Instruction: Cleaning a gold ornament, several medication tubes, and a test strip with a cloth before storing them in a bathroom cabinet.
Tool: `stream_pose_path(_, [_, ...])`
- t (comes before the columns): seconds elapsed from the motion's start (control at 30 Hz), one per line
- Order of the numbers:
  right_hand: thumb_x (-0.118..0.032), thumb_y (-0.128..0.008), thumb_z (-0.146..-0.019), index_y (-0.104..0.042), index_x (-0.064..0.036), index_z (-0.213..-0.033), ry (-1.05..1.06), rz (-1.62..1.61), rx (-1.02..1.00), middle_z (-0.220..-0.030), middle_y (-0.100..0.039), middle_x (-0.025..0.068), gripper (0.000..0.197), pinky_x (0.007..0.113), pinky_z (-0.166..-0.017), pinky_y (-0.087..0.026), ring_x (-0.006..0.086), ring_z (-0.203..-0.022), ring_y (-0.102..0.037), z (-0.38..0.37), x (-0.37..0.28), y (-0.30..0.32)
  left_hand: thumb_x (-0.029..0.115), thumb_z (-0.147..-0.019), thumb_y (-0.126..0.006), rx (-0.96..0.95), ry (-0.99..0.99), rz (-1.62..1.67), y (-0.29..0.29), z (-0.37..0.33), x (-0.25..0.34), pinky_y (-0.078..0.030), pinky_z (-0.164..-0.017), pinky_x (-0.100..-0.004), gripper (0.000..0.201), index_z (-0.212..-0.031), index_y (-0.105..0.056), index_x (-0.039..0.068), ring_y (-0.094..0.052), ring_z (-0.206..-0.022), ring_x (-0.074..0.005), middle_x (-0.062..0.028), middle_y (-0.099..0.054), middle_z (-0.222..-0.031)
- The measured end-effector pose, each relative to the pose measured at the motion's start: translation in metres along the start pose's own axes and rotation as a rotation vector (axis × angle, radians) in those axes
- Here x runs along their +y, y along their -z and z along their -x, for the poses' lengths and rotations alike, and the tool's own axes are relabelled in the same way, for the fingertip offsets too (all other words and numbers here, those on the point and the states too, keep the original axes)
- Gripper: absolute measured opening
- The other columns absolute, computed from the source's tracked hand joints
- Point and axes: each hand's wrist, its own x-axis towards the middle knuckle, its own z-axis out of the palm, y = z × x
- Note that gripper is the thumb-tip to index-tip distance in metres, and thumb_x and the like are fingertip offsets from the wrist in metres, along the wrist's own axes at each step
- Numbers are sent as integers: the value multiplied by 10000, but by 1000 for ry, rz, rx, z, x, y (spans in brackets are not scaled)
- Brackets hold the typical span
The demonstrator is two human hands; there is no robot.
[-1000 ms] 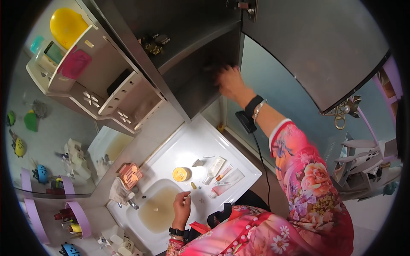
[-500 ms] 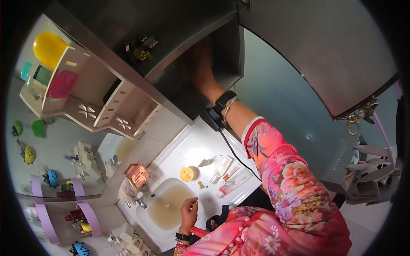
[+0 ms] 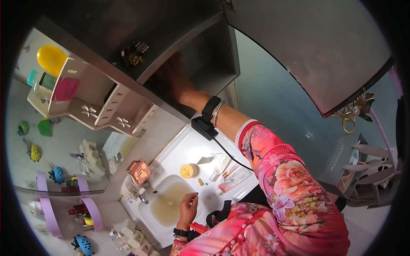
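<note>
Two hands: the left hand (image 3: pixel 188 209) is hovering beside the bowl of the white washbasin (image 3: pixel 181 149), while the right hand (image 3: pixel 177 83) is reaching inside the dark cabinet (image 3: pixel 102 63).
Left fingers: they are bending loosely, half unfolded, and gripping nothing that shows.
Right fingers: they are blurring into shadow, so I cannot tell whether they are opening, closing or gripping something.
Dark cabinet: it is hanging above the far side of the washbasin, its grey door (image 3: pixel 311 47) standing open to the right; the right hand is occupying the compartment under the shelf board, and a golden cluster (image 3: pixel 133 57) is sitting above that board.
Right wrist: a black strap (image 3: pixel 210 108) and a silver bangle (image 3: pixel 218 112) are circling it; a black box (image 3: pixel 204 128) is hanging just beside, its cable (image 3: pixel 232 154) running toward the flowered sleeve (image 3: pixel 294 179).
Bowl: cloudy brownish water (image 3: pixel 168 205) is filling it.
Ledge: a round yellow jar (image 3: pixel 188 170) is standing near several tubes; a pink-ended tube (image 3: pixel 226 186) is lying closer to the body.
Tap side: an orange-pink box (image 3: pixel 141 172) is resting near the metal tap (image 3: pixel 143 199).
Left wall: a white corner shelf (image 3: pixel 92 115) is holding a yellow ball (image 3: pixel 52 60).
</note>
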Motion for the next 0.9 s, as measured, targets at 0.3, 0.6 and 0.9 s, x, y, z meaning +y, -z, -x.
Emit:
stream_pose_path(0.3, [-298,-563,-778,-492,-32,-1163,-226,55,286,-1223,-448,210,473,513,-987,-276,376,-1180,-365,-22,76,8,60,-826,-573,6,17,-35,-2,7,-26,-481,-655,-285,178,-990,-625,12,-588,-716,-173,-117,-614,-905])
stream_pose_path(0.6, [18,-596,-733,-425,-12,-1211,-62,-712,288,-1076,-568,124,509,334,-854,-456,223,-973,-551,-12,-19,-17,76,-832,-576,8,35,11,-2,6,-25,-476,-658,-283,181,-994,-623,11,-588,-720,-167,-116,-617,-884])
stream_pose_path(0.9, [9,-568,-745,-592,-60,-1088,-339,-80,-524,-1086,-576,168,351,295,-827,-481,242,-965,-574,41,36,3,60,-827,-577,-20,13,6,-8,-4,-12,-475,-661,-281,187,-1003,-617,9,-585,-726,-162,-114,-617,-889])
